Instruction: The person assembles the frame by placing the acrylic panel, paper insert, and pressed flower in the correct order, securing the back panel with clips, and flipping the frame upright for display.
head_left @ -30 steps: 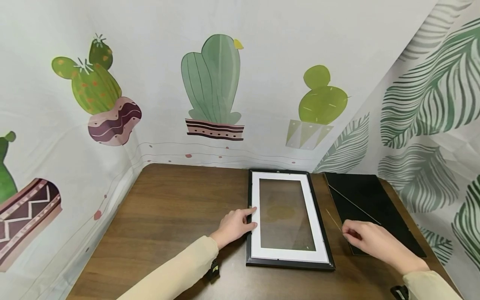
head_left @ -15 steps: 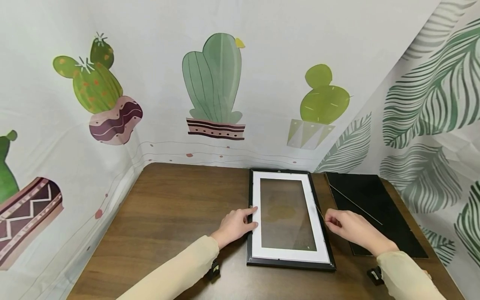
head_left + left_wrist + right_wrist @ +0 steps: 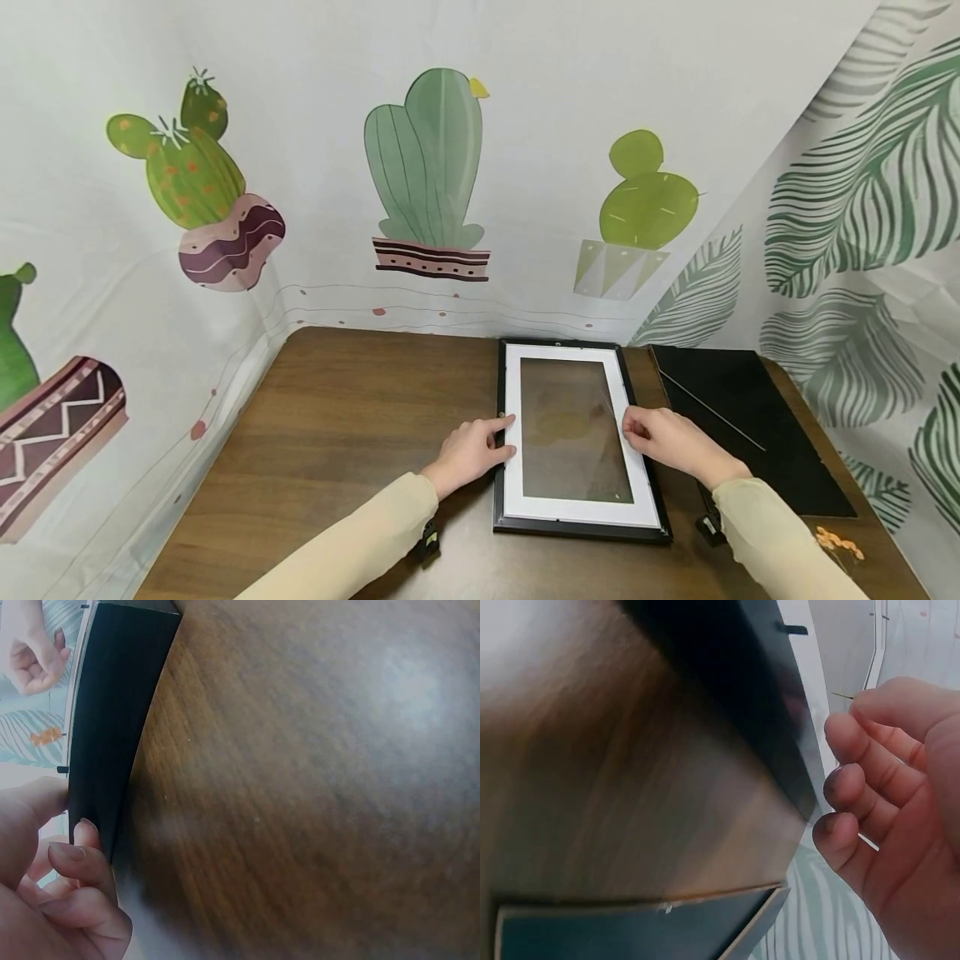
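A black picture frame (image 3: 582,515) with a white mat (image 3: 577,509) round a clear pane (image 3: 573,429) lies on the table. My left hand (image 3: 468,454) holds its left edge, index finger and thumb on top. In the left wrist view, the other fingers curl against the black side (image 3: 112,705). Over the frame's right edge, my right hand (image 3: 667,440) pinches a thin stem, mostly hidden in the head view. Its pale tip (image 3: 842,695) pokes out past the fingertips in the right wrist view. Whether the stem touches the pane, I cannot tell.
Right of the frame lies a black board (image 3: 757,433) with a thin pale line (image 3: 712,410) across it. Orange flowers (image 3: 838,542) on fine stems rest at the lower right. A cactus-print cloth (image 3: 525,167) hangs behind the wooden table (image 3: 360,417).
My right hand has moved left with the stem, from beside the black board to the frame's right edge. The orange flowers have come out from behind the right sleeve. The left hand stays put.
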Demonstrator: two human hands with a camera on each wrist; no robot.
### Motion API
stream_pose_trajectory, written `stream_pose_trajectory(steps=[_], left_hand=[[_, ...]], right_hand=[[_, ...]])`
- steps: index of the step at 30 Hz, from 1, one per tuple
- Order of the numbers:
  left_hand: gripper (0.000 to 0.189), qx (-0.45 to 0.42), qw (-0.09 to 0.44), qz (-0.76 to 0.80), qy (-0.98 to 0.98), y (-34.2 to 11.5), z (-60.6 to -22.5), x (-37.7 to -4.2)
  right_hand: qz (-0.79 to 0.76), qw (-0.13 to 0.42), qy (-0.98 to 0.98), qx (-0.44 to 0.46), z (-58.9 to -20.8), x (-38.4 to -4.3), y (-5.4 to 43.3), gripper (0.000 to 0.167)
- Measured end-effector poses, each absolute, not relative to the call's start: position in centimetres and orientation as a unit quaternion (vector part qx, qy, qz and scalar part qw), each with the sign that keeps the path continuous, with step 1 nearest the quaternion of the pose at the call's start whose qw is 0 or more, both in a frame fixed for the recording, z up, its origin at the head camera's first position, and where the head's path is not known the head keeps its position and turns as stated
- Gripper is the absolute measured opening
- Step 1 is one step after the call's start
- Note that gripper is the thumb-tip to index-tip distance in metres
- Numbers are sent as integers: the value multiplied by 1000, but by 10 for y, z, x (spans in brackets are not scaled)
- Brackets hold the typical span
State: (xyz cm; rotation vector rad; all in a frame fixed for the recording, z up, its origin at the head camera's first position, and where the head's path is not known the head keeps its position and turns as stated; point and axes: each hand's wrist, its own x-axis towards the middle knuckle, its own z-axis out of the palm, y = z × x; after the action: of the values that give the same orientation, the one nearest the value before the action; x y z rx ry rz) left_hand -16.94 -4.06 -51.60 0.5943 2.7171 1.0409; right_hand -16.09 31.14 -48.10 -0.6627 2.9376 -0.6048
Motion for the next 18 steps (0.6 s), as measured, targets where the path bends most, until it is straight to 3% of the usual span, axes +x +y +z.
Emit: stream_pose_trajectory(steps=[18], left_hand=[[53,198,82,346,914,-40,-517,-169]], right_hand=[[-171,64,963,-198,-489,-173,290,18]])
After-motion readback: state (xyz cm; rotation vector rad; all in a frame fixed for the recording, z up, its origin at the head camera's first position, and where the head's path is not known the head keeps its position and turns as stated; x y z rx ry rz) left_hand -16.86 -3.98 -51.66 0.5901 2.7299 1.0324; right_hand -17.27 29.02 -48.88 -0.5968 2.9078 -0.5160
